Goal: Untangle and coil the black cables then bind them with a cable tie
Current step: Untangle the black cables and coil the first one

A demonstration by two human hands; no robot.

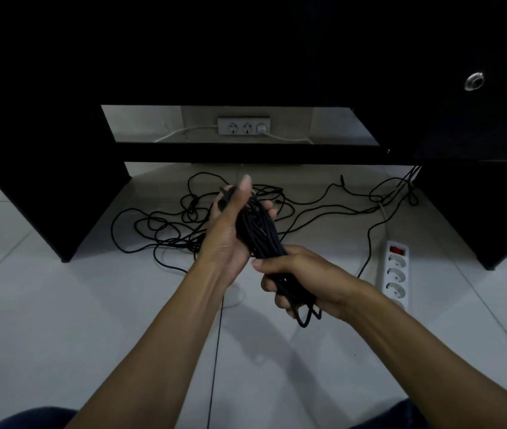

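Right hand (301, 280) nearest, fingers curled tight around the lower end of a black cable bundle (258, 230); loop ends stick out below the fist. Left hand (230, 230) just beyond grips the bundle's upper part, thumb raised straight. Bundle held above white tiled floor (60, 305). One strand hangs down toward camera. White power strip (396, 270) lies on floor to the right. Farther back, loose black cable (168, 224) sprawls tangled under a black desk (44, 196). Wall sockets (243, 126) behind.
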